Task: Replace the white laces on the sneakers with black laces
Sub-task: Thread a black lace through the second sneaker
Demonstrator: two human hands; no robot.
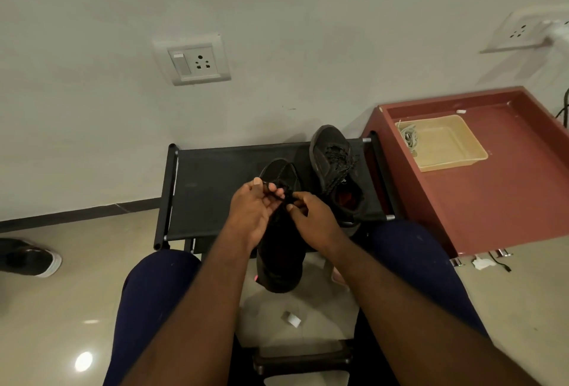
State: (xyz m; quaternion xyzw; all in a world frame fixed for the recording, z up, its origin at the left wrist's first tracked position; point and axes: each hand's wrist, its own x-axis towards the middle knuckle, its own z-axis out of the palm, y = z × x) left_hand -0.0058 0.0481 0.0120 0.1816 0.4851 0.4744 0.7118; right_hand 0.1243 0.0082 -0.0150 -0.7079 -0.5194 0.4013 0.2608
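Since the near sneaker (278, 265) lies with its long axis running straight away from the person, toe on the black worktop (215, 188) and heel out toward the knees, the black lace (284, 194) sits over its middle, right between the two grips. Left hand (249, 213) and right hand (312, 216) each pinch that lace, equally near. A second sneaker (334, 167), black-laced, lies just to the right; white laces (409, 139) rest in a tray (452, 166). No brand or writing is readable.
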